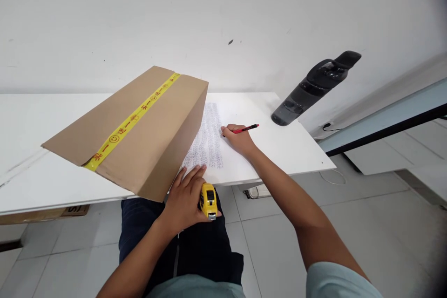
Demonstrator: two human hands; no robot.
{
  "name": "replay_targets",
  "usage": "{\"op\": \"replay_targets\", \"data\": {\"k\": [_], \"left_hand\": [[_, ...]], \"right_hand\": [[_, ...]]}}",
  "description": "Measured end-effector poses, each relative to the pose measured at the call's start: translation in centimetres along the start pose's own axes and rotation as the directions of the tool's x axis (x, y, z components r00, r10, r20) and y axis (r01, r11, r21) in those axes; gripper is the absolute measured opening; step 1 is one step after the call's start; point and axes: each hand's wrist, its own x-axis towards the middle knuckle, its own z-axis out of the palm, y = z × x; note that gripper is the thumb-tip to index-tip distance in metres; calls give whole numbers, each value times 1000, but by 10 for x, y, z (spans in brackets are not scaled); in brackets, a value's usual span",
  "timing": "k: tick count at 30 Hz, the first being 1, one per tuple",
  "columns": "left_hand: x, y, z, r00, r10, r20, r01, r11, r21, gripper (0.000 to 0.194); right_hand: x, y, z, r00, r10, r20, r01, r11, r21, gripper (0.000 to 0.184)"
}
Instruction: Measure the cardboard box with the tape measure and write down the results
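Note:
My left hand is closed on a yellow tape measure at the near edge of the white table, its fingers resting against the near corner of a brown cardboard box. The box is sealed with yellow printed tape and sits on the table. My right hand grips a red pen, its tip on a sheet of paper filled with rows of writing, just right of the box.
A dark handheld vacuum stands tilted at the table's far right corner by the white wall. A cable runs along the wall there. Flattened cardboard lies under the table on the tiled floor.

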Motion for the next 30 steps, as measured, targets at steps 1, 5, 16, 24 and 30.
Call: {"op": "replay_targets", "data": {"k": [1, 5, 16, 24, 30], "left_hand": [[0, 0, 0, 1000, 0, -3, 0, 1000, 0, 80], [1, 2, -1, 1000, -12, 0, 12, 1000, -14, 80], [0, 2, 0, 1000, 9, -27, -9, 1000, 25, 78], [-1, 3, 2, 1000, -13, -22, 13, 1000, 14, 73], [-1, 3, 2, 999, -1, -47, 2, 1000, 19, 73]], "right_hand": [[0, 0, 0, 1000, 0, 3, 0, 1000, 1, 34], [0, 0, -1, 1000, 6, 9, -6, 1000, 7, 34], [-2, -3, -1, 1000, 6, -6, -6, 1000, 17, 34], [-3, -2, -1, 999, -3, -35, 4, 1000, 21, 33], [-4, -1, 1, 998, -22, -63, 22, 1000, 2, 35]]}}
